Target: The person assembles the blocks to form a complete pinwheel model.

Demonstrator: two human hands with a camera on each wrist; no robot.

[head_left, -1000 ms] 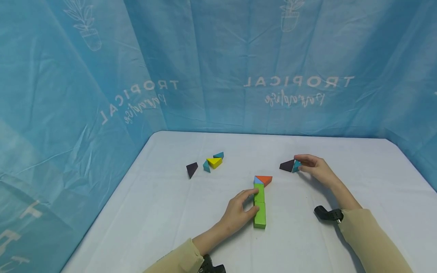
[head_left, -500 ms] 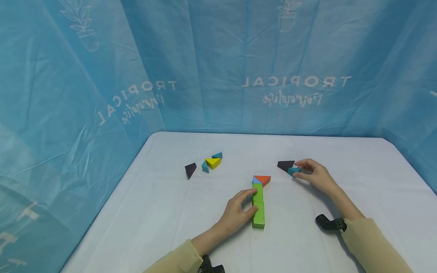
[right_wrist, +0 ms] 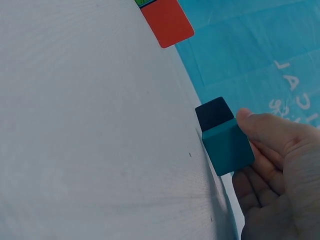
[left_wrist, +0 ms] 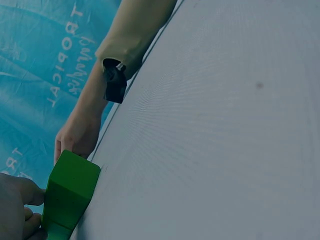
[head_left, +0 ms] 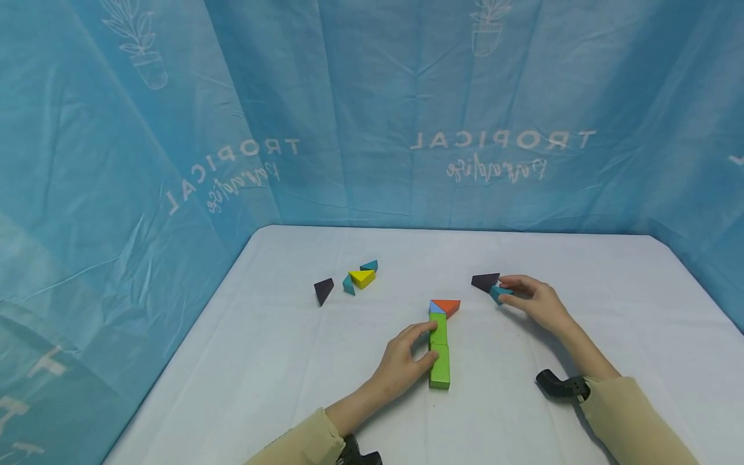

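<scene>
Right grip (head_left: 539,303) pinched on teal block (right_wrist: 229,148), left grip (head_left: 398,363) spread against near green (head_left: 440,376) and far green (head_left: 440,333)

I've got teal block between right thumb and fingers, on the right half of the table (head_left: 279,374). Black block (head_left: 484,281) sits against its far-left side.

My left thumb and index are apart, tips at the left edge of the greens: thumb on near green, index on far green. Both lie end to end, running away from me. Blue triangle (head_left: 434,309) is at the far end, orange triangle (head_left: 448,307) touching it on the right.

Left side of table: yellow wedge (head_left: 362,279) between far teal piece (head_left: 369,265) and near teal piece (head_left: 349,285); black wedge (head_left: 323,292) just left of them. Blue backdrop (head_left: 372,116) behind.
</scene>
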